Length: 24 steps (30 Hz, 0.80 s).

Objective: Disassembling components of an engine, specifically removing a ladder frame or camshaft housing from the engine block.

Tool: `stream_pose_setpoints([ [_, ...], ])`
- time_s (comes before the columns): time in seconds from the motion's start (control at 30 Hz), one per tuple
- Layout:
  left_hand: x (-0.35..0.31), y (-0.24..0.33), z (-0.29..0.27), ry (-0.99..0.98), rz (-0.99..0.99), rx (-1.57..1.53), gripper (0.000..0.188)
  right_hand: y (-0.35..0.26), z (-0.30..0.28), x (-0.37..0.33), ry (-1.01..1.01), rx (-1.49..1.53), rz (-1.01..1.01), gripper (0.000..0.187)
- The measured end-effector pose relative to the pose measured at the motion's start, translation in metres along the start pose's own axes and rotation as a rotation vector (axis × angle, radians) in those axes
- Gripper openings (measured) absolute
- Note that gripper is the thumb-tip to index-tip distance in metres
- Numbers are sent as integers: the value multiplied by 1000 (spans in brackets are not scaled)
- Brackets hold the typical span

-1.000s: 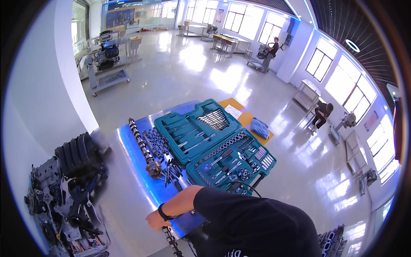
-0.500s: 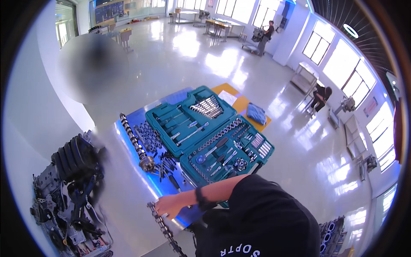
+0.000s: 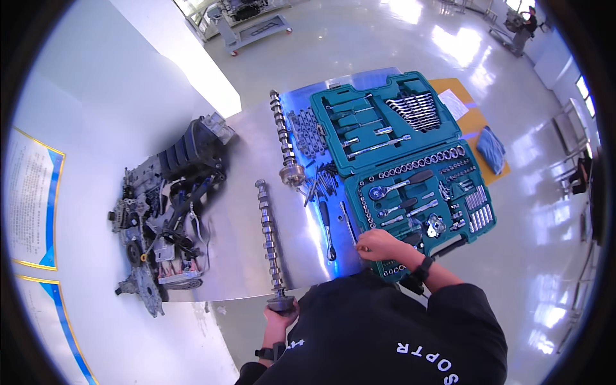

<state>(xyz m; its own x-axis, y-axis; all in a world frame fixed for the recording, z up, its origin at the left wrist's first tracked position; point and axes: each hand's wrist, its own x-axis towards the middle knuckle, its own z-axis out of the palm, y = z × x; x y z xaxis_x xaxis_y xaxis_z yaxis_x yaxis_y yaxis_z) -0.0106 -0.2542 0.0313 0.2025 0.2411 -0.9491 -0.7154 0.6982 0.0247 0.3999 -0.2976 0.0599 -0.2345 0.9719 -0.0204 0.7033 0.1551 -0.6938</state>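
Note:
A long camshaft [image 3: 269, 237] lies lengthwise near the table's front edge, its thick round end overhanging. My left hand [image 3: 281, 310] is wrapped around that end from below. Farther right, my right hand [image 3: 380, 246] rests by the near corner of a green tool case [image 3: 333, 168]. Its fingers are curled together at the near end of a slim metal bar [image 3: 348, 220]. Left of the bar lies a black-handled ratchet wrench [image 3: 327, 231]. A second camshaft [image 3: 282, 135] lies farther back, beside rows of small metal parts [image 3: 307, 133] and a pile of dark bolts [image 3: 321, 181].
A partly dismantled engine [image 3: 170, 205] stands at the table's left end. The open case holds sockets, ratchets and wrenches. Behind it on the right are yellow boards [image 3: 478, 138] with a blue cloth [image 3: 491, 151]. A person [image 3: 526, 31] stands far off at the upper right.
The view has swung left and down. My right hand has left the near camshaft for the metal bar beside the tool case. My left hand has come into view, holding the camshaft's thick end.

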Motion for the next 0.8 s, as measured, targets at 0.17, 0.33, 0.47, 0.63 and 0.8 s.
stream_pose_setpoints([
  [0.17, 25, 20, 49, 4, -37, -22, 49, -3, -17, -21, 148, 110, -27, 11],
  [0.33, 50, 44, 112, -5, -31, 50, 50, -9, -8, -33, 227, 147, 59, 9],
  [0.47, 61, 69, 159, -130, -179, -108, 58, -28, 1, -21, 259, 139, 175, 9],
  [0.63, 90, 94, 206, -324, -171, -172, 75, -72, 22, -5, 363, 240, 288, 7],
  [0.8, 126, 106, 262, -344, -87, -95, 80, -103, 51, 5, 353, 231, 407, 7],
])
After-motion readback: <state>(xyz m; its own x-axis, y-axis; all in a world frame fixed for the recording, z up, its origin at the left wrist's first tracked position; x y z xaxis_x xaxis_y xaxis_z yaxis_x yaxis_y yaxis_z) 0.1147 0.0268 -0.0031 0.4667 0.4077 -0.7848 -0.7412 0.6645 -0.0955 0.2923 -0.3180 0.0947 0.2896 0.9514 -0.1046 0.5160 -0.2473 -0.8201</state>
